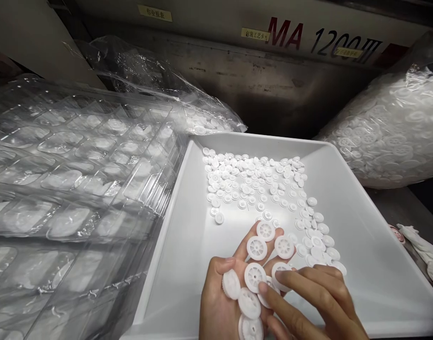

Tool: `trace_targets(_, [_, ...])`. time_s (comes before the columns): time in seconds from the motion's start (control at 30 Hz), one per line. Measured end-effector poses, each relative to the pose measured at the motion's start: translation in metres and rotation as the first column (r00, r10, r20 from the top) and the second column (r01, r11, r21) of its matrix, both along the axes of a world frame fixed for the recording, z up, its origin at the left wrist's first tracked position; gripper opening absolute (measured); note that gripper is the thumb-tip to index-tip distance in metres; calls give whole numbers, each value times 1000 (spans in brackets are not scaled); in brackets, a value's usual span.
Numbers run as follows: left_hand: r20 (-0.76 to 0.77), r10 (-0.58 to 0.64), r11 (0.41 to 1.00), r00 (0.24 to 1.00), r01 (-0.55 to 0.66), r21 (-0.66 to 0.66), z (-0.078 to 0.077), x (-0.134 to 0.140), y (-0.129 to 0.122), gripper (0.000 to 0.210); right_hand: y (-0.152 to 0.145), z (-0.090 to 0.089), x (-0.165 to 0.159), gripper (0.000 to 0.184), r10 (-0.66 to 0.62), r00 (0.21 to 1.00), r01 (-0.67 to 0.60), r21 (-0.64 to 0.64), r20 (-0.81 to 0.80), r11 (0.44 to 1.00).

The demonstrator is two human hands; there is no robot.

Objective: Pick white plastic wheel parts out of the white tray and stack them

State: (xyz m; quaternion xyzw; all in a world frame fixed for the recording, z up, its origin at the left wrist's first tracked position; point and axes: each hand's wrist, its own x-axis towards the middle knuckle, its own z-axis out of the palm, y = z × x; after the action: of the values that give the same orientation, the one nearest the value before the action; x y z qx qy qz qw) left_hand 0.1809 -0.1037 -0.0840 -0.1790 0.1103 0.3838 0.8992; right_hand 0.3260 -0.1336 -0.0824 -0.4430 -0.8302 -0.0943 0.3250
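My left hand (216, 302) is palm up over the front of a white tray (174, 250), cupped under several white plastic gears (255, 277). The gears are round and spoked, lying on its palm and fingers, with its thumb beside one tilted on edge. My right hand (318, 297) reaches in from the right. Two of its fingertips touch gears on the left palm, slightly apart and not closed round any. Its thumb is partly hidden. Behind both hands, many similar gears (251, 165) lie loose at the tray's back and along its right side.
Stacked clear plastic blister trays (71, 179) with white pieces in their pockets stand at the left. A clear bag (209, 120) lies behind the tray. At right are a large bag full of white parts (396, 127) and a white glove (421, 250). A machine panel (216, 28) spans the back.
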Motion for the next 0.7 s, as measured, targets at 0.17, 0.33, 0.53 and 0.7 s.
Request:
trace_targets(0.17, [-41,-11,1000,999,11,9,2,1,0,62,0,-2,4,17,10,999,-11,27,34,1000])
trace_targets(0.33, [-52,60,997,997,-57,47,5,2,1,65,-5,-9,-4,14,-86,994,89,50,-65,995])
trace_targets(0.53, [-51,18,995,999,-13,99,4,1,1,64,-6,-11,-9,13,-121,985,127,36,-125,991])
trace_targets(0.7, [-120,36,996,992,-27,80,7,2,0,61,-9,-11,-9,18,-111,984,117,39,-137,992])
